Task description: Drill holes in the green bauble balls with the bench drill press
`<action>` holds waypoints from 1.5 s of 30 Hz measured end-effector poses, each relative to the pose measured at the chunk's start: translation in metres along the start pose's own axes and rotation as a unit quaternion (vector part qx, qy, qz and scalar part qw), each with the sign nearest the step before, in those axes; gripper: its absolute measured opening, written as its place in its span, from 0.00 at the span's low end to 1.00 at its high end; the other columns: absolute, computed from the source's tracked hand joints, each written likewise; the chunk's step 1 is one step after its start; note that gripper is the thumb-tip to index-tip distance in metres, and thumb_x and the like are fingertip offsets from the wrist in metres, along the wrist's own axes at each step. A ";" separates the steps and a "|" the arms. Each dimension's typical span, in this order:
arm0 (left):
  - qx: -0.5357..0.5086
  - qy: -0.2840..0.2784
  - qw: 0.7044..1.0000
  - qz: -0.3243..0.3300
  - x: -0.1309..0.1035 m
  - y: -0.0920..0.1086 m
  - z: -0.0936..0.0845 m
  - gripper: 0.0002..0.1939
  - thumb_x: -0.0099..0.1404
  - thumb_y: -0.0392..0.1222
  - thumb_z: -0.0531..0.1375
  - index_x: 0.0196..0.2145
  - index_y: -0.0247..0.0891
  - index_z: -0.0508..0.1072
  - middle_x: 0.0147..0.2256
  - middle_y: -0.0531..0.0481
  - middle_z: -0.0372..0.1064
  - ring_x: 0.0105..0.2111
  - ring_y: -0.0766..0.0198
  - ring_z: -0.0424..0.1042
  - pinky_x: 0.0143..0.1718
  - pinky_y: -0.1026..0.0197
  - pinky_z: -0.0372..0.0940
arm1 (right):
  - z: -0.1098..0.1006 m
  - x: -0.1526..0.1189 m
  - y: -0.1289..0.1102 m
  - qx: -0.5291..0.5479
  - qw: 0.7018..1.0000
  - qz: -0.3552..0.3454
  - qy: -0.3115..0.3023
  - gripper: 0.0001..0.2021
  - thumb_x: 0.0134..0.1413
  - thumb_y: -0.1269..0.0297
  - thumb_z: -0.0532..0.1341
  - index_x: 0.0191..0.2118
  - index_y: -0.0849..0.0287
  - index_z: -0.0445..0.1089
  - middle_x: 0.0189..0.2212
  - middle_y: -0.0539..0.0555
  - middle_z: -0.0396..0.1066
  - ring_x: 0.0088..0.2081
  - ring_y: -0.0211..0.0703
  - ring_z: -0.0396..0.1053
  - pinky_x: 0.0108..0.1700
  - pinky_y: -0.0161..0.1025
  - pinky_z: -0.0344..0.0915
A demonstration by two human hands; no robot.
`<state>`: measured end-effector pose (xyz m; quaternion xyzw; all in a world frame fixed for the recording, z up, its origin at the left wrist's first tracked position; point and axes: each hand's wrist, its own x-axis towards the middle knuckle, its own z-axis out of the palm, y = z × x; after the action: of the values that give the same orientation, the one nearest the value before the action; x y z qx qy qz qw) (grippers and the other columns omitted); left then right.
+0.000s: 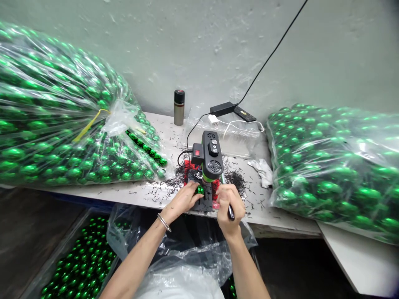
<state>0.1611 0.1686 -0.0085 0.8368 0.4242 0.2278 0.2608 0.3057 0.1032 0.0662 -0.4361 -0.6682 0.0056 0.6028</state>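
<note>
A small black bench drill press (213,153) with a red switch stands on the white table. My right hand (230,205) is wrapped around its lever handle (231,213), whose black end sticks out below the fist. Under the drill head, my left hand (183,197) has its thumb and fingers closed on a shiny green ball (200,189). The ball sits on the machine's dark base (204,203). The drill's tip and where it meets the ball are hidden. Black shavings (235,182) lie around the base, with red material showing beneath.
Large clear bags of green balls fill the left (56,112) and right (336,162) of the table. Behind stand a bottle (179,108), a power adapter (222,109) and a phone (245,114). A white cloth (262,172) lies right. More green balls (82,259) fill a lined container below.
</note>
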 end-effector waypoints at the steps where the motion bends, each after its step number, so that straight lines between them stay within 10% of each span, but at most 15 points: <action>1: 0.005 0.003 1.000 0.000 0.000 -0.001 0.001 0.17 0.69 0.43 0.57 0.53 0.33 0.69 0.47 0.38 0.71 0.47 0.51 0.73 0.50 0.51 0.69 | 0.000 0.000 0.000 0.000 1.000 0.001 0.000 0.14 0.60 0.78 0.51 0.25 0.56 0.58 0.24 0.49 0.62 0.30 0.37 0.65 0.33 0.36 0.61; 10: -0.007 0.127 0.991 0.030 -0.009 -0.012 0.026 0.17 0.69 0.47 0.57 0.52 0.37 0.70 0.47 0.40 0.71 0.47 0.52 0.72 0.50 0.49 0.68 | 0.003 -0.013 0.008 -0.009 1.000 -0.007 -0.001 0.13 0.61 0.76 0.50 0.27 0.57 0.59 0.26 0.50 0.63 0.29 0.37 0.65 0.30 0.36 0.62; 27: -0.023 0.143 0.989 0.026 -0.009 -0.012 0.033 0.18 0.67 0.47 0.60 0.51 0.36 0.70 0.47 0.40 0.71 0.47 0.52 0.72 0.50 0.49 0.68 | 0.022 -0.050 0.057 -0.055 0.989 -0.135 0.007 0.12 0.64 0.70 0.48 0.28 0.56 0.58 0.28 0.49 0.63 0.30 0.36 0.66 0.41 0.43 0.67; 37: -0.042 0.149 0.988 0.023 -0.033 -0.007 0.029 0.19 0.68 0.44 0.59 0.55 0.40 0.68 0.50 0.40 0.71 0.49 0.52 0.71 0.51 0.47 0.66 | -0.005 0.028 -0.012 0.040 0.996 0.082 0.007 0.16 0.63 0.71 0.52 0.22 0.57 0.56 0.23 0.48 0.59 0.28 0.37 0.62 0.32 0.38 0.58; 42: -0.008 0.125 0.991 0.036 -0.066 -0.012 0.012 0.38 0.60 0.56 0.65 0.63 0.41 0.61 0.59 0.36 0.63 0.58 0.45 0.63 0.56 0.42 0.63 | -0.002 0.025 -0.010 0.040 0.998 0.039 0.019 0.15 0.62 0.74 0.53 0.23 0.57 0.57 0.21 0.47 0.59 0.28 0.37 0.63 0.32 0.37 0.58; 45: 0.067 0.185 0.980 -0.040 -0.046 -0.026 -0.023 0.23 0.69 0.49 0.56 0.59 0.39 0.66 0.58 0.37 0.64 0.58 0.48 0.63 0.57 0.43 0.61 | 0.001 0.015 -0.006 0.035 0.999 0.031 0.022 0.15 0.62 0.75 0.53 0.24 0.57 0.57 0.22 0.48 0.61 0.28 0.37 0.63 0.32 0.37 0.58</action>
<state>0.1070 0.1490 -0.0152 0.7781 0.5123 0.3393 0.1303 0.3034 0.1089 0.0808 -0.4357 -0.6402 0.0380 0.6315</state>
